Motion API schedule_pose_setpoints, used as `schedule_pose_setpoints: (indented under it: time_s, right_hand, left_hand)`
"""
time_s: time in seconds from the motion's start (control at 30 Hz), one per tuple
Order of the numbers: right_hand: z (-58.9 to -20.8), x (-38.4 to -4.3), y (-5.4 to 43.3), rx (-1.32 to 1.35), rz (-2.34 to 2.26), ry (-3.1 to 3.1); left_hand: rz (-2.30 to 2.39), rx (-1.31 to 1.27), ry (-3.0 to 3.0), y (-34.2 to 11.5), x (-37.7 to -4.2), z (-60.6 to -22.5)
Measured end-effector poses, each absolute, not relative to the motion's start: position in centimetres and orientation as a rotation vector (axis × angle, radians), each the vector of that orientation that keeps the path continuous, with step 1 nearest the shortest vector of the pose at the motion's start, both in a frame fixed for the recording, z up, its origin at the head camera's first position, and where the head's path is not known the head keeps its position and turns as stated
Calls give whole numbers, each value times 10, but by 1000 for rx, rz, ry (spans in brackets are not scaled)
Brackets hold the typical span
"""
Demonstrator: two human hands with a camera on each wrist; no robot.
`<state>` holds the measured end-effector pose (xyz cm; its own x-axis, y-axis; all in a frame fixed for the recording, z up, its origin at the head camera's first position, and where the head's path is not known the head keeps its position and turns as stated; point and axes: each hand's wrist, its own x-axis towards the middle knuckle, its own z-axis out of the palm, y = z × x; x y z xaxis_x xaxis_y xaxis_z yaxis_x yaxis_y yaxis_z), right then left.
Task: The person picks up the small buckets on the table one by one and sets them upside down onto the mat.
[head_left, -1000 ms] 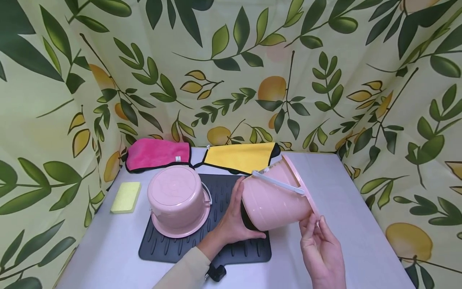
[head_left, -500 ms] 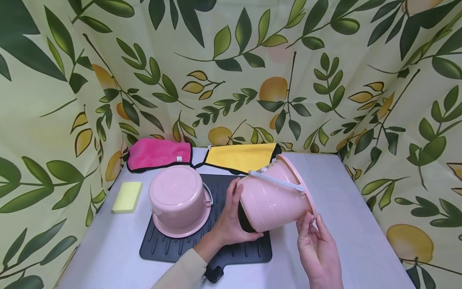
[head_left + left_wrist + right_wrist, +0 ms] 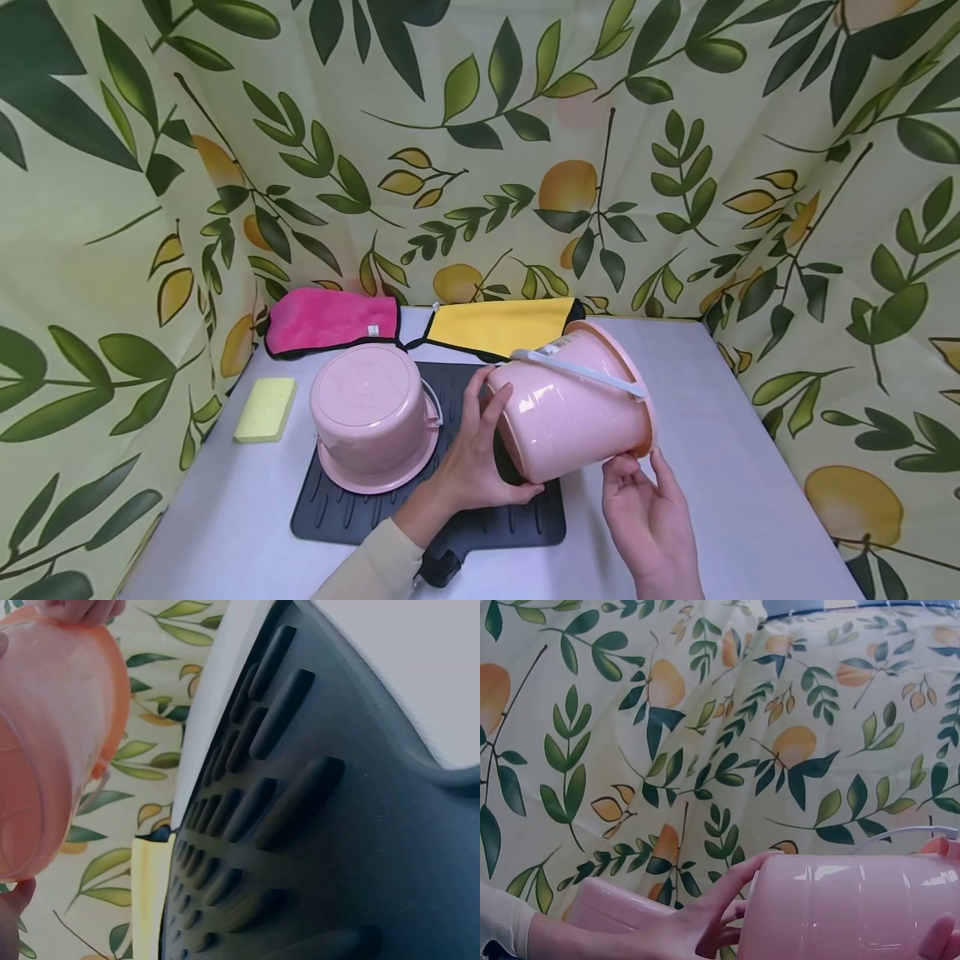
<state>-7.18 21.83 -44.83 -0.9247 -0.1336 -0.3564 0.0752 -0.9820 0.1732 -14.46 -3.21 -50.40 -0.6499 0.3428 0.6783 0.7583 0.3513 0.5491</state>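
Note:
A pink bucket (image 3: 570,408) with a pale handle is held tilted on its side above the table, its mouth toward the right. My left hand (image 3: 483,454) grips it round the base, thumb below and fingers above. My right hand (image 3: 648,508) pinches the rim at its lower edge. In the left wrist view the bucket's base (image 3: 30,795) shows at the left, with fingertips at its edges. The right wrist view has the bucket (image 3: 855,907) at the lower right, the left hand (image 3: 682,922) against its base.
A second pink bucket (image 3: 367,400) stands upside down on a dark ridged mat (image 3: 330,517). A yellow sponge (image 3: 265,410) lies left of it. A pink cloth (image 3: 333,321) and a yellow cloth (image 3: 502,325) lie along the back. Leaf-patterned fabric (image 3: 480,167) surrounds the table.
The held bucket has shifted slightly left and turned a little, so its label shows more. Both hands moved left with it. The other things stay put.

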Motion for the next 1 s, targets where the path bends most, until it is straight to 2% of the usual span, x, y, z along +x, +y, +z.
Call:
schedule_pose_setpoints:
  time_s: [0.53,1.0]
  right_hand:
    - [-458,-74,211,497,-2944,-109]
    - [-468,-72,207,180,-2947,159]
  left_hand:
    - [-1134,-974,-2173,-40,-140,-492]
    - [-1036,-885,-2180,-47,-136,-469]
